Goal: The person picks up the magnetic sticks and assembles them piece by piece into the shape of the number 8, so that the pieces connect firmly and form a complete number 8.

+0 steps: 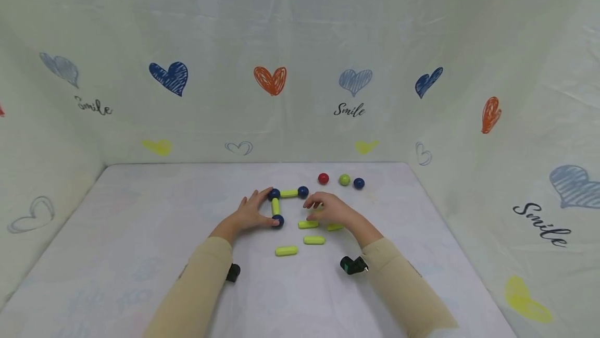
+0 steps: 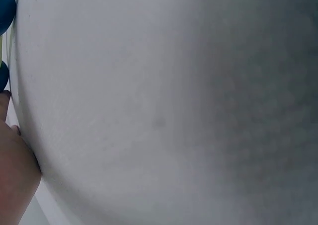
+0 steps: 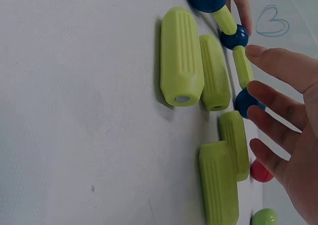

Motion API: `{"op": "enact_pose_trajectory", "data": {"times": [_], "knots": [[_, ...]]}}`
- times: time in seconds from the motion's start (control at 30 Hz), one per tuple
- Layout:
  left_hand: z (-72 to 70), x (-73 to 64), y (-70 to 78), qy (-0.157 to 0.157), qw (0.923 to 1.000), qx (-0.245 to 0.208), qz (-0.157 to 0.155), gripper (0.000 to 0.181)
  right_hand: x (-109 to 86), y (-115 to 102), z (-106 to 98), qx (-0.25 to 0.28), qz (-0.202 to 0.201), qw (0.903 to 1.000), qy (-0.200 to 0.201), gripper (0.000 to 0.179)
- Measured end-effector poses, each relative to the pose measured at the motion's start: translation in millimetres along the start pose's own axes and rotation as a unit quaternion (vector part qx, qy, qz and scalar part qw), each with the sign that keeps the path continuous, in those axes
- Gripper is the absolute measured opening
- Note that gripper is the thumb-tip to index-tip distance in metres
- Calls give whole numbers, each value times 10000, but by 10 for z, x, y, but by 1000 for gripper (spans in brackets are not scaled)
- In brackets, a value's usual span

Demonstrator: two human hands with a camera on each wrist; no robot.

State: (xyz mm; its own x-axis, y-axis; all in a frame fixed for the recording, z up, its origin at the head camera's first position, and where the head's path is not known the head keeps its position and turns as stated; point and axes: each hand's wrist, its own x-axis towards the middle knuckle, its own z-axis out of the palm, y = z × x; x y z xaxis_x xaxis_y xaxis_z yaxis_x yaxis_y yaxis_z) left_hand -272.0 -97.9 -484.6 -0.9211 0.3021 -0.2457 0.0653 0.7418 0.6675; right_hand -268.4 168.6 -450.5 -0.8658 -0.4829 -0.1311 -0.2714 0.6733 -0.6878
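On the white table, my left hand holds a joined ball-and-stick piece between thumb and fingers; my right hand, fingers loosely parted and gripping nothing, hovers near the loose yellow-green sticks.

Head view faces forward and down; wrist views, near, look low across the counter; all share blue balls.

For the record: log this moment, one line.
left grip: holds L-shaped ball-rod piece; right grip: fingers apart, near loose rods; beyond: red ball, green ball, blue ball
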Motion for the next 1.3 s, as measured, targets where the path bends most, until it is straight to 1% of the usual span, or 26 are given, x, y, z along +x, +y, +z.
{"op": "enact_pose_trajectory", "data": {"times": [0.17, 0.23, 0.47, 0.6, 0.73, 0.9, 1.13, 1.3], "knots": [[-31, 6, -1, 9, 10000, 38, 34, 106, -10, -25, 7, -163, 246, 9994, -194, 30], [-33, 11, 2, 5, 10000, 46, 29, 105, -6, -21, 5, -272, 271, 9989, -280, 31], [-23, 21, 3, 53, 10000, 17, 30, 105, 35, 28, 15, -519, 50, 9976, -451, 31], [-5, 8, -6, 55, 10000, -48, 58, 106, 44, 68, 49, -653, -80, 9964, -531, 28], [20, -24, 3, 69, 9999, -79, 19, 105, 39, 86, 88, -715, -187, 9955, -596, 26], [25, -27, 15, 95, 9999, -53, 15, 104, 27, 75, 108, -734, -142, 9952, -633, 23], [42, 2, -30, 72, 10000, -47, 34, 105, 6, 52, 125, -633, -72, 9961, -614, 21], [31, -1, -17, 55, 10000, -3, 66, 105, -18, 28, 104, -377, 153, 9977, -546, 21]]}}
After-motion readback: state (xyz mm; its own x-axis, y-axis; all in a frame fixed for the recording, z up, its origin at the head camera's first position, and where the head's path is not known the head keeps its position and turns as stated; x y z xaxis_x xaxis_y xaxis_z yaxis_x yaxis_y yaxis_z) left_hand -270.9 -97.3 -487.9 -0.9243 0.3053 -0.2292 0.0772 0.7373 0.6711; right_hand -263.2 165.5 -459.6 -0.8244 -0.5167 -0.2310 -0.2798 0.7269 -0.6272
